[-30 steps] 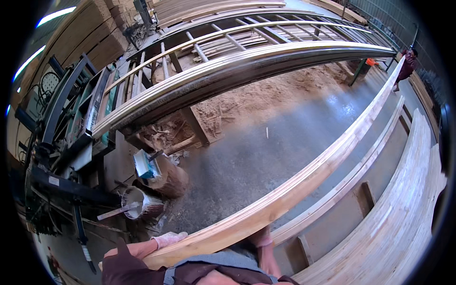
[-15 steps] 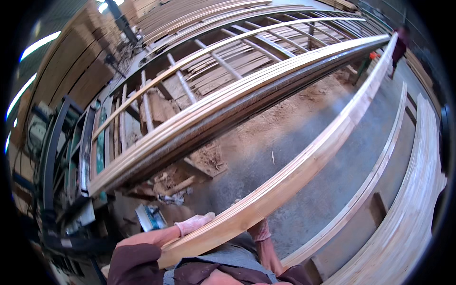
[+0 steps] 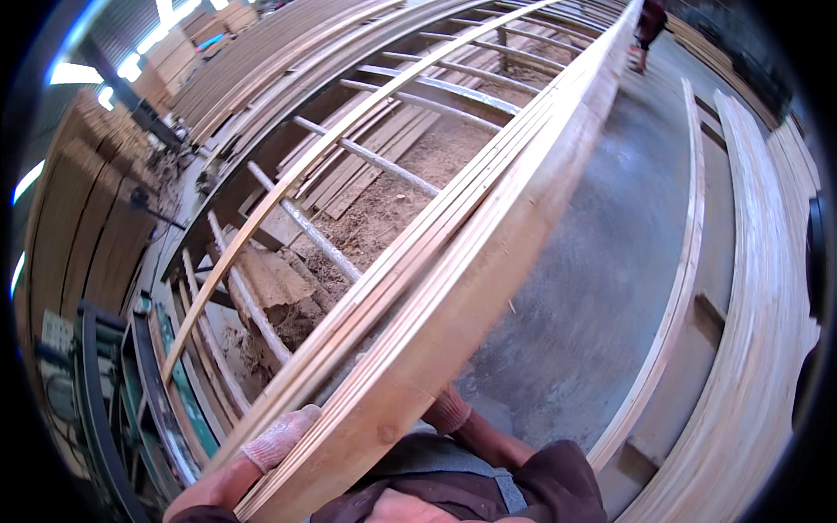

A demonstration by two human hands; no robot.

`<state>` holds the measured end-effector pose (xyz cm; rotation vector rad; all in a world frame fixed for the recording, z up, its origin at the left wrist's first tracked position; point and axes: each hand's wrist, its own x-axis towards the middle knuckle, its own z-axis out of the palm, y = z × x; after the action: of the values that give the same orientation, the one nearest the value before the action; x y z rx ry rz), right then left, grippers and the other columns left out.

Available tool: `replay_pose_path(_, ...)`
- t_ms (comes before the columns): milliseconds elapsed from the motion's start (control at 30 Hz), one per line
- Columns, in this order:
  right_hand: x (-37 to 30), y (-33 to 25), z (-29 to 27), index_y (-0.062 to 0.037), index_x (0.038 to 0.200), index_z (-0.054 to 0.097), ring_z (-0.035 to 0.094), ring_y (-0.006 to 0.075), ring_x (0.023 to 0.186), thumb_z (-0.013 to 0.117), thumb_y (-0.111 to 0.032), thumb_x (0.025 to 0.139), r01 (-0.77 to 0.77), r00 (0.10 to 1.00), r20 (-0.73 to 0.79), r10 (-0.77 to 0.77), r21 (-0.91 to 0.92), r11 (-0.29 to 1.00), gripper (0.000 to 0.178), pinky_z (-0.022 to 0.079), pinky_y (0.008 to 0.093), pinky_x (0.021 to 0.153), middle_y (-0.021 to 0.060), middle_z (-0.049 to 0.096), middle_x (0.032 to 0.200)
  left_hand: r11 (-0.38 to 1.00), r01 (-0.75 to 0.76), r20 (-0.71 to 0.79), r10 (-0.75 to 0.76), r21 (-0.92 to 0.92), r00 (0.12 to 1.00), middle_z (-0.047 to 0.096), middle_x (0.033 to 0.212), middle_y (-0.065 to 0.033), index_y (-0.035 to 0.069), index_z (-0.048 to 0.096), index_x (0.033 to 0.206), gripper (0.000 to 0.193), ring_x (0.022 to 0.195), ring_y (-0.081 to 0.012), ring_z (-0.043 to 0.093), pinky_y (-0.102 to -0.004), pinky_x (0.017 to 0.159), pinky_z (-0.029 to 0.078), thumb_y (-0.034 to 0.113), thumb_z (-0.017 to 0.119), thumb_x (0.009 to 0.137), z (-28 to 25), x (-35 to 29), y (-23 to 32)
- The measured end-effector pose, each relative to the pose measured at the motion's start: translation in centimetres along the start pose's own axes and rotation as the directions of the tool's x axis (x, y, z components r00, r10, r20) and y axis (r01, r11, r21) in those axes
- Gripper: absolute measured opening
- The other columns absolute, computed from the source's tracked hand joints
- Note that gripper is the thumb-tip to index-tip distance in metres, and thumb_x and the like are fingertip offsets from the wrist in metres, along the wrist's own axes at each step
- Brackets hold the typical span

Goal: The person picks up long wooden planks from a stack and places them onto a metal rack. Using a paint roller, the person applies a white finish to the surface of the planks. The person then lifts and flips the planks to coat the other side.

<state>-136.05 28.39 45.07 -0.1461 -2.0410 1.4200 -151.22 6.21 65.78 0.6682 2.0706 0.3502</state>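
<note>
A bundle of long pale wooden boards [image 3: 488, 279] stretches from my body away to the far upper right. My left hand [image 3: 284, 436], in a light knitted glove, grips the bundle's left side close to me. From the right, my right hand [image 3: 448, 411], also gloved, supports the boards from beneath; its fingers are hidden behind the wood. Just left of the bundle, several thinner boards [image 3: 418, 228] lie along the near side of a roller conveyor [image 3: 316, 235]. At the far end stands another person [image 3: 650, 28] in dark clothing, hands not clear.
One narrow strip [image 3: 253, 225] lies across the rollers. To the right, a long board [image 3: 680, 322] and a stack of pale lumber [image 3: 741, 331] rest on crosspieces above the grey floor [image 3: 575, 322]. Green machinery [image 3: 174, 383] stands at left, with tall wood stacks [image 3: 83, 209] behind.
The held bundle has moved left with both my hands, from over the floor to beside the boards on the conveyor. The view has turned, and the far person appears further left.
</note>
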Motion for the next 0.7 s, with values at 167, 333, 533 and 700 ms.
replay_pose_path(167, 10.5, -4.0, 6.7, -0.0085, 0.147, 0.051, 0.064, 0.0296, 0.125, 0.051, -0.067, 0.099, -0.433, 0.891, 0.208, 0.403, 0.658, 0.617, 0.075, 0.055, 0.0489, 0.102, 0.0132, 0.064, 0.138, 0.984, 0.176, 0.032, -0.175, -0.030, 0.984, 0.070, 0.116, -0.0251, 0.004, 0.068, 0.122, 0.045, 0.114, -0.0412, 0.067, -0.0489, 0.097, 0.052, 0.042, 0.055, 0.101, -10.9, 2.5, -0.6)
replay_pose_path(333, 17.2, -2.9, 13.1, -0.0073, 0.154, 0.045, 0.061, 0.0314, 0.129, 0.050, -0.080, 0.094, -0.500, 0.806, 0.425, 0.411, 0.861, 0.089, 0.094, 0.053, 0.0518, 0.105, 0.0139, 0.059, 0.147, 0.962, -0.056, 0.052, 0.044, 0.268, 0.998, 0.070, 0.113, -0.0278, 0.003, 0.064, 0.119, 0.040, 0.115, -0.0459, 0.065, -0.0492, 0.092, 0.054, 0.037, 0.057, 0.101, -18.8, 6.2, -11.1)
replay_pose_path(533, 18.8, 2.9, 16.6, 0.0012, 0.122, 0.064, 0.067, 0.0298, 0.093, 0.064, -0.015, 0.097, -0.160, 0.986, 0.005, 0.168, 0.337, 0.928, 0.030, 0.057, 0.0397, 0.083, 0.0147, 0.069, 0.107, 0.994, -0.099, 0.165, 0.090, 0.049, 0.982, 0.068, 0.122, -0.0270, 0.004, 0.065, 0.117, 0.037, 0.112, -0.0450, 0.067, -0.0469, 0.092, 0.053, 0.036, 0.056, 0.102, -22.2, 13.7, -17.3)
replay_pose_path(700, 21.2, 3.6, 14.7, 0.0029, 0.127, 0.062, 0.067, 0.0322, 0.094, 0.063, -0.016, 0.095, -0.236, 0.884, 0.413, 0.220, -0.013, 0.972, 0.037, 0.057, 0.0405, 0.084, 0.0177, 0.068, 0.109, 0.960, 0.078, 0.235, -0.014, -0.268, 0.972, 0.070, 0.128, -0.0141, 0.006, 0.068, 0.121, 0.044, 0.122, -0.0323, 0.063, -0.0437, 0.105, 0.047, 0.043, 0.048, 0.107, -20.5, 14.8, -23.0)
